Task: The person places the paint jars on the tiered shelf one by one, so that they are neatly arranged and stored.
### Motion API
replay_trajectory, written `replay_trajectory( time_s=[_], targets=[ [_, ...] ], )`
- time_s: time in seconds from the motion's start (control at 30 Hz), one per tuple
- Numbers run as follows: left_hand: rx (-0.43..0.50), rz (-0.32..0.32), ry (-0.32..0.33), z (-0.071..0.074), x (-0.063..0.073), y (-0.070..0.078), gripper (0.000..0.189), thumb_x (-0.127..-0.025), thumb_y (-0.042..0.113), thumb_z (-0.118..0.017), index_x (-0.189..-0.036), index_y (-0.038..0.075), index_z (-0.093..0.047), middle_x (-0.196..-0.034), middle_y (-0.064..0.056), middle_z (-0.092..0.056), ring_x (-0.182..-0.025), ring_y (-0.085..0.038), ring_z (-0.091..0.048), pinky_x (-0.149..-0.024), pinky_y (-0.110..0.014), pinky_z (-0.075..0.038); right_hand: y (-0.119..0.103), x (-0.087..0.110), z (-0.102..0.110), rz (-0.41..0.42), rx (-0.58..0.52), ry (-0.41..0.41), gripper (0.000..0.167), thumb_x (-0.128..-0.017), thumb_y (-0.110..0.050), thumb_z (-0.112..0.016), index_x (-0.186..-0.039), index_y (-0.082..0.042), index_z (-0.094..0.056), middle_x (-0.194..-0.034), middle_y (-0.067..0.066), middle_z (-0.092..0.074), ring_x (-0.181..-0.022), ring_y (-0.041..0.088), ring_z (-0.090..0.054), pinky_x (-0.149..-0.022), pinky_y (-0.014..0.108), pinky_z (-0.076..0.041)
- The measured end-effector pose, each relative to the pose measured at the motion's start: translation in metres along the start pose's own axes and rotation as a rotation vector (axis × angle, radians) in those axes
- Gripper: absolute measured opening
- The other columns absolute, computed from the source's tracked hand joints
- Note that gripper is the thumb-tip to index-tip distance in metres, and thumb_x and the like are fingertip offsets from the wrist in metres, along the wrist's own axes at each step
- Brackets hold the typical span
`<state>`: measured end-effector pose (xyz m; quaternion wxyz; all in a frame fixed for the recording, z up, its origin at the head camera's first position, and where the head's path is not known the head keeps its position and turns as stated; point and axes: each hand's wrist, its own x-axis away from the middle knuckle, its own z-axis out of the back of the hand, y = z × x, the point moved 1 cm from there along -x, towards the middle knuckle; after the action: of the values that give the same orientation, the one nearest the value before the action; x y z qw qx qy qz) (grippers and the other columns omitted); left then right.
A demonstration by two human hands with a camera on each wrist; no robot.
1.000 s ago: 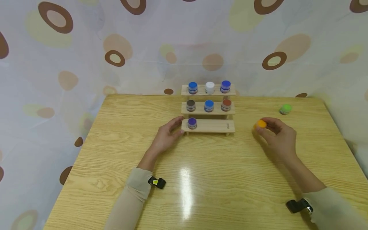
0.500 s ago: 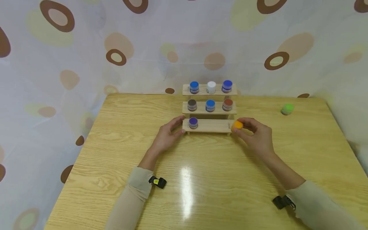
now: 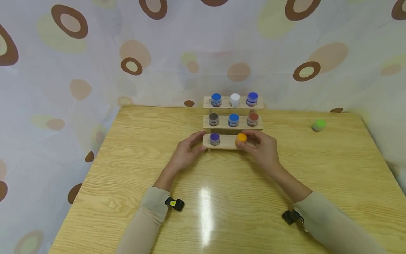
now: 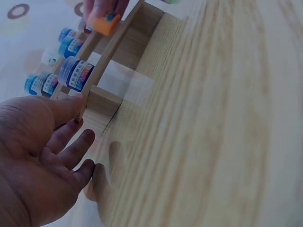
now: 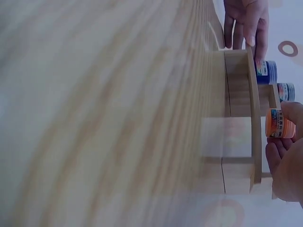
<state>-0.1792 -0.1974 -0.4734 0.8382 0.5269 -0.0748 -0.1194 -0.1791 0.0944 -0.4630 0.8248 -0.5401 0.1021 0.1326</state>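
A three-tier wooden display rack (image 3: 225, 143) stands on the table, with small paint jars on its shelves. My left hand (image 3: 186, 152) holds the left end of the bottom shelf between thumb and forefinger, its other fingers loose below in the left wrist view. A purple-lidded jar (image 3: 214, 139) sits on that shelf near this hand. My right hand (image 3: 264, 149) pinches an orange paint jar (image 3: 241, 138) between thumb and fingers over the middle of the bottom shelf. In the right wrist view the orange jar (image 5: 279, 124) is close to the shelf; whether it touches cannot be told.
Blue (image 3: 216, 100), white (image 3: 235, 100) and violet (image 3: 252, 99) jars line the top shelf. Dark brown (image 3: 214, 119), blue (image 3: 233, 120) and red-brown (image 3: 253, 119) ones fill the middle shelf. A green-lidded jar (image 3: 318, 125) stands at the table's back right. A patterned curtain (image 3: 158, 84) hangs behind.
My right hand has carried the orange jar leftward, from the right of the rack to over the bottom shelf's middle. My left hand has stayed at the shelf's end.
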Motion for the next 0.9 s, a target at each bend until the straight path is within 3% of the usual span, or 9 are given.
replay_trajectory(
  time_s=[0.33,0.67,0.9],
  targets=[
    [0.008,0.0,-0.006,-0.001,0.001,0.002,0.057,-0.106,0.013,-0.067,-0.16,0.015,-0.047,-0.16,-0.002,-0.053,-0.149,-0.02,-0.048,-0.124,-0.036,-0.04,-0.007,-0.007,-0.019,-0.016,0.02,-0.006,0.04,-0.087,-0.016,-0.09,-0.122,-0.002,-0.075,-0.117,0.01,-0.076,-0.106,0.025,-0.072,-0.093,0.046,-0.062],
    [0.01,-0.012,-0.01,0.001,0.001,0.002,0.057,-0.106,0.012,-0.067,-0.16,0.014,-0.047,-0.16,-0.003,-0.052,-0.149,-0.022,-0.048,-0.122,-0.037,-0.043,-0.007,-0.007,-0.026,-0.046,-0.004,-0.038,0.043,-0.086,-0.014,-0.091,-0.124,-0.002,-0.074,-0.121,0.012,-0.076,-0.115,0.03,-0.073,-0.098,0.041,-0.061],
    [0.007,-0.023,-0.01,0.002,0.001,0.001,0.058,-0.106,0.013,-0.067,-0.16,0.012,-0.047,-0.16,-0.004,-0.052,-0.148,-0.022,-0.048,-0.121,-0.036,-0.044,-0.002,0.003,-0.013,-0.075,-0.075,-0.033,0.046,-0.088,-0.015,-0.089,-0.128,-0.001,-0.073,-0.127,0.014,-0.074,-0.118,0.032,-0.071,-0.1,0.041,-0.06]
  ],
)
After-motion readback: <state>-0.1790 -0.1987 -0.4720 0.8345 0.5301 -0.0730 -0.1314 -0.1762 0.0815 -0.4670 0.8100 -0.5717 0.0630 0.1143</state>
